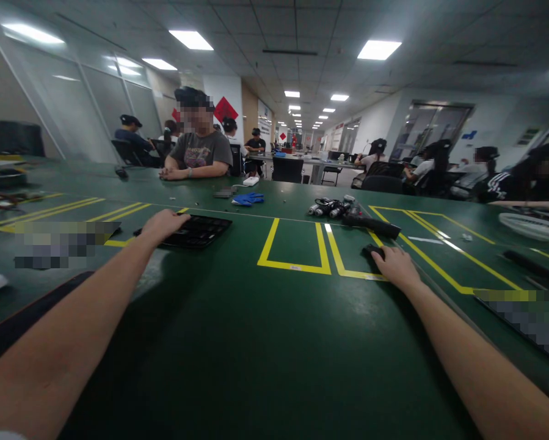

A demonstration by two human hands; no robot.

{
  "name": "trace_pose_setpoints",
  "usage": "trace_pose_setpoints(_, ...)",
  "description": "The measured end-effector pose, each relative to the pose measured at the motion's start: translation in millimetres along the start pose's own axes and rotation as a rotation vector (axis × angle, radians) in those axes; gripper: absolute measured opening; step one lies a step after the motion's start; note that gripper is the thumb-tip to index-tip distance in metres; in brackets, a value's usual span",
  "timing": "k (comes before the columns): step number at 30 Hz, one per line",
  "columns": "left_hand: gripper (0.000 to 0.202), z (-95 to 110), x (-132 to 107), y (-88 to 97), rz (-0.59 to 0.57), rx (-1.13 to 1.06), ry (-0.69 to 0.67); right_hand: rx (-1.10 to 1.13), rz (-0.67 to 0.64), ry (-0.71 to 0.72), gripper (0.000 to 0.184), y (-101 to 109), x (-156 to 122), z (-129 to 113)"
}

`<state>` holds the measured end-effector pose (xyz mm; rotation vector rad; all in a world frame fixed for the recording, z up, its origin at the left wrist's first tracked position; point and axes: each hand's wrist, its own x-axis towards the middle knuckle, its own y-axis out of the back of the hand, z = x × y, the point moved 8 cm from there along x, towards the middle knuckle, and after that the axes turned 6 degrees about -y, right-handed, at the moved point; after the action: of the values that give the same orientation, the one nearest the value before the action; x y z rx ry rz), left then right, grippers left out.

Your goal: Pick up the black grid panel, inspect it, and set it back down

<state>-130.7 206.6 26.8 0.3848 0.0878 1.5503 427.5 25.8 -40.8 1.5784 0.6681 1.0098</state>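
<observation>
My left hand [164, 226] is closed on the near-left part of a black flat panel [205, 231] with a grid of ridges, at the left of the green table [274, 342]. The panel seems tilted slightly off the tabletop. Over to the right, my right hand [397, 266] curls its fingers round a small black object [373, 252], mostly covered by the fingers. That object sits by the right edge of a yellow tape outline [347, 272]. A second tape outline [295, 267] lies between my hands.
Beyond my right hand lie a black tube-like thing [375, 226] and a bundle of cables [331, 208]. Blue gloves [248, 199] and a white box [251, 181] lie farther back. A person [203, 146] sits across the table. At far right stands a white round-edged item [533, 226].
</observation>
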Motion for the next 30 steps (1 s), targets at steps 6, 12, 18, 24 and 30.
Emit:
trace_pose_setpoints(6, 0.044, -7.3, -14.1, 16.1, 0.101, 0.732, 0.080, 0.096, -0.044, -0.026, 0.050, 4.3, -3.3, 0.5)
trace_pose_setpoints(12, 0.043, 14.7, -31.8, -36.4, 0.014, 0.903, -0.089, 0.288, -0.078, 0.056, 0.045, 15.3, -18.5, -48.7)
trace_pose_setpoints(18, 0.033, 40.2, -72.8, -158.0, -0.242, 0.755, -0.364, 0.689, -0.201, 0.353, 0.039, 28.0, -67.0, -144.8)
trace_pose_setpoints(24, 0.031, 59.5, -128.3, -216.9, -0.449, 0.447, -0.575, 1.139, -0.289, 0.644, 0.039, 35.4, -102.5, -178.3)
trace_pose_setpoints(30, 0.030, 62.1, -150.2, -214.2, -0.432, 0.382, -0.557, 1.156, -0.331, 0.675, 0.037, 29.7, -101.9, -176.4)
